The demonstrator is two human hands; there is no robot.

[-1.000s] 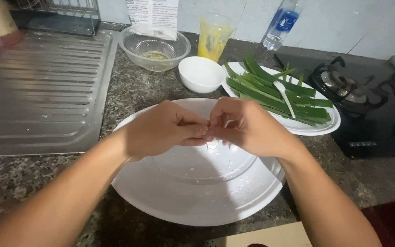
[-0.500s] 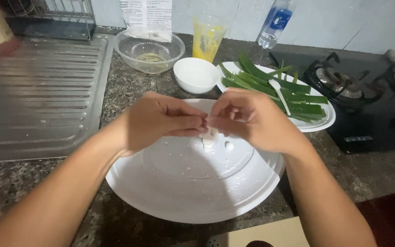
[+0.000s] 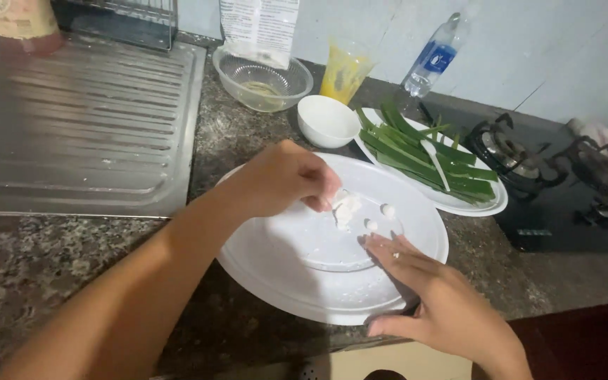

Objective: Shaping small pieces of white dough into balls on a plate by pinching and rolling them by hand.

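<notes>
On round white plate (image 3: 276,281) | left fingers (image 3: 318,193) pinch soft dough (image 3: 344,209) | right fingers (image 3: 388,250) flat, spread

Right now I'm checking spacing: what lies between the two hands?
Head view: small white dough bits on the white plate, between left hand and right hand.

White dough bits (image 3: 346,211) lie on a white plate (image 3: 304,281); green leaves (image 3: 423,151) far right; speckled grey-brown counter (image 3: 36,260); yellow cup (image 3: 345,70).
</notes>
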